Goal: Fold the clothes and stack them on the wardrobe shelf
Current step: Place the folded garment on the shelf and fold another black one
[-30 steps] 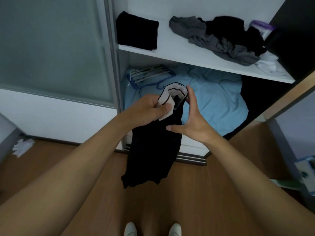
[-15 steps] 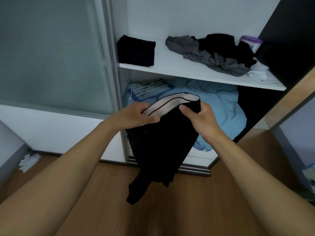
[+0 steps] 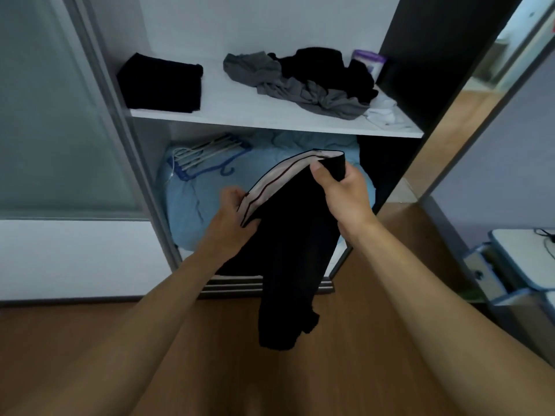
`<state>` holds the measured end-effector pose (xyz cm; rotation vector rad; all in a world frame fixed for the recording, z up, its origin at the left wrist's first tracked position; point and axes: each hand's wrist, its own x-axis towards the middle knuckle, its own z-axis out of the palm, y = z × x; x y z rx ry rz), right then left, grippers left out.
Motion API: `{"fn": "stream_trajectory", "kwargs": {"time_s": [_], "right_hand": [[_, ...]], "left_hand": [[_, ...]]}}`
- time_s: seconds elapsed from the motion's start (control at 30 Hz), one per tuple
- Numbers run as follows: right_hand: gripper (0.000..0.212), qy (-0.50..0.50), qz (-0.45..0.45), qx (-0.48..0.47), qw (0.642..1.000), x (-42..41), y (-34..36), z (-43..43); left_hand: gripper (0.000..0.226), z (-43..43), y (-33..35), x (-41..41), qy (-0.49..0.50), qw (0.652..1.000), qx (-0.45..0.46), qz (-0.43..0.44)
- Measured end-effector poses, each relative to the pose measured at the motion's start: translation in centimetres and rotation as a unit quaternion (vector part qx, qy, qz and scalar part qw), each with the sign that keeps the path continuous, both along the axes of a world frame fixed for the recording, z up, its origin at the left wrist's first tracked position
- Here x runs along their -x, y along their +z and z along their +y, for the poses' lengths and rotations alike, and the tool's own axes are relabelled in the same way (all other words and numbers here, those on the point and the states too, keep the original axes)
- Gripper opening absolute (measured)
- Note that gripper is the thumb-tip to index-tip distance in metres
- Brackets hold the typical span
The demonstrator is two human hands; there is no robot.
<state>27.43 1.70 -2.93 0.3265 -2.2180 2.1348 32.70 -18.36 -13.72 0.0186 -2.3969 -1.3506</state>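
The left hand point(image 3: 232, 210) is gripping one end of the white striped waistband of a black fabric garment point(image 3: 288, 250); the fingers of the right hand point(image 3: 345, 192) are pinching the other; the garment is hanging below the white wardrobe shelf point(image 3: 234, 108).

Open shelf point(image 3: 228, 106) between folded black stack point(image 3: 162, 82) and crumpled pile point(image 3: 303, 85) admits a hand

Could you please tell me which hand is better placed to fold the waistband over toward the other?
Probably the right hand: it grips the black garment at the waistband's higher end, free to swing down onto the lower left hand.
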Motion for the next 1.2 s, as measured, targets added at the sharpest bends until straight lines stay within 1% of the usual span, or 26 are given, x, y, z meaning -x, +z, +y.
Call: {"fn": "stream_trajectory", "kwargs": {"time_s": [0.13, 0.23, 0.33, 0.4, 0.47, 0.5, 0.57, 0.63, 0.7, 0.77, 0.8, 0.9, 0.93, 1.03, 1.1, 1.13, 1.17, 1.2], "right_hand": [[0.006, -0.025, -0.028, 0.051, 0.998, 0.2, 0.2, 2.0], [0.004, -0.037, -0.029, 0.063, 0.997, 0.4, 0.4, 3.2], [0.004, -0.034, -0.031, 0.080, 0.996, 0.6, 0.7, 4.0], [0.004, -0.041, -0.026, 0.085, 0.995, 0.8, 1.0, 4.4], [0.005, -0.044, -0.023, 0.095, 0.994, 0.9, 1.2, 4.7], [0.005, -0.044, -0.023, 0.101, 0.994, 0.9, 1.2, 4.7], [0.004, -0.046, -0.021, 0.105, 0.993, 0.9, 1.1, 4.8], [0.004, -0.038, -0.015, 0.097, 0.994, 0.9, 0.7, 5.3], [0.006, -0.014, 0.002, 0.061, 0.998, 1.0, 0.1, 6.8], [0.009, 0.011, 0.012, -0.009, 1.000, 1.3, -0.8, 8.9], [0.007, 0.026, 0.004, -0.032, 0.999, 1.5, -1.1, 9.8], [0.005, 0.077, -0.048, -0.055, 0.994, 1.8, -2.1, 10.9], [0.008, 0.101, -0.062, -0.087, 0.989, 1.7, -2.4, 10.6], [0.038, 0.187, -0.108, -0.213, 0.953, 0.5, -3.3, 8.3], [0.065, 0.221, -0.099, -0.288, 0.926, -0.6, -4.0, 5.7], [0.075, 0.217, -0.081, -0.325, 0.917, -1.1, -4.5, 4.3], [0.081, 0.202, -0.063, -0.359, 0.909, -1.5, -5.0, 3.0], [0.078, 0.180, -0.045, -0.393, 0.901, -1.8, -5.5, 1.9]], "left_hand": [[0.064, 2.6, 0.0, 0.0, -0.055, 0.994, 0.040, 0.082], [0.050, 3.5, 0.5, 0.5, -0.050, 0.991, 0.055, 0.114], [0.041, 4.1, 1.7, 1.2, -0.058, 0.983, 0.113, 0.132], [0.042, 4.4, 2.3, 1.8, -0.091, 0.980, 0.147, 0.094], [0.049, 4.5, 2.4, 2.3, -0.092, 0.980, 0.176, 0.024], [0.047, 4.6, 2.2, 2.5, -0.084, 0.977, 0.197, -0.007], [0.030, 4.9, 2.0, 2.7, -0.068, 0.973, 0.219, -0.037], [0.021, 4.9, 1.9, 2.5, -0.050, 0.978, 0.196, -0.052], [0.023, 4.3, 2.5, 2.2, -0.030, 0.982, 0.179, -0.050], [0.024, 3.6, 3.5, 2.0, -0.020, 0.983, 0.181, -0.034], [0.021, 3.2, 4.1, 1.9, -0.015, 0.982, 0.188, -0.027], [0.019, 3.0, 5.8, 2.0, 0.007, 0.970, 0.241, -0.023], [0.020, 3.1, 6.2, 2.0, 0.014, 0.965, 0.259, -0.025], [0.021, 3.8, 7.3, 2.1, 0.025, 0.958, 0.286, -0.028], [0.017, 4.4, 8.0, 2.3, 0.023, 0.950, 0.310, -0.035], [0.013, 4.6, 8.3, 2.4, 0.025, 0.946, 0.321, -0.046], [0.013, 4.8, 8.6, 2.4, 0.026, 0.942, 0.330, -0.060], [0.024, 4.9, 8.8, 2.5, 0.035, 0.937, 0.340, -0.075]]}}
